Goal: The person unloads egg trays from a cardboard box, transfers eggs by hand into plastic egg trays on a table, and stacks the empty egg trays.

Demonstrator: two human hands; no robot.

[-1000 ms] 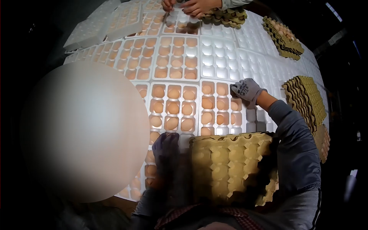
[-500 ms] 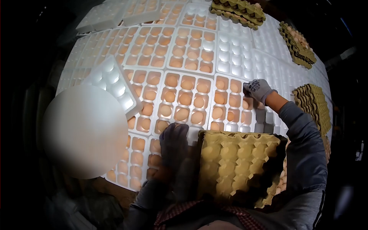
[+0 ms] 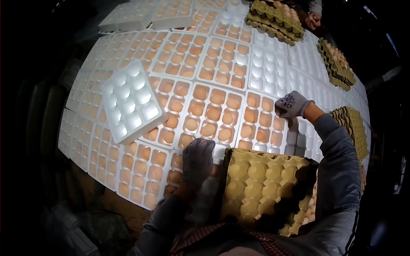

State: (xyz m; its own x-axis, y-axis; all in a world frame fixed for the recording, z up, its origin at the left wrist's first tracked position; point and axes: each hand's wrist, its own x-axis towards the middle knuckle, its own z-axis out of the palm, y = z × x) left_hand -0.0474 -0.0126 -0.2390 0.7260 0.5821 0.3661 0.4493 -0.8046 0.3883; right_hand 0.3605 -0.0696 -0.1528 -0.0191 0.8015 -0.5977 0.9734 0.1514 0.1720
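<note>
My left hand (image 3: pixel 198 160), in a pale glove, is closed with its fingers curled down at the near edge of a white foam egg tray (image 3: pixel 197 114) holding brown eggs. Anything under those fingers is hidden. My right hand (image 3: pixel 294 104), in a printed grey glove, is closed over the far right corner cell of the neighbouring foam tray (image 3: pixel 244 117). Its fingertips point down into the cell, and I cannot make out what they hold. Between my arms, close to my body, lies a yellowish pulp egg tray (image 3: pixel 260 181) with bare cups, with eggs showing under its right side.
An unfilled foam tray (image 3: pixel 130 102) lies slanted across filled ones on the left. Stacked pulp trays with eggs (image 3: pixel 275 19) stand at the back, with more pulp trays (image 3: pixel 352 128) along the right. Another person's hand (image 3: pixel 314 20) is at the top right.
The blurred pale round shape that covered the left side is gone. The view has shifted, and another person's hand now shows at the back. Both my hands stay at nearly the same cells.
</note>
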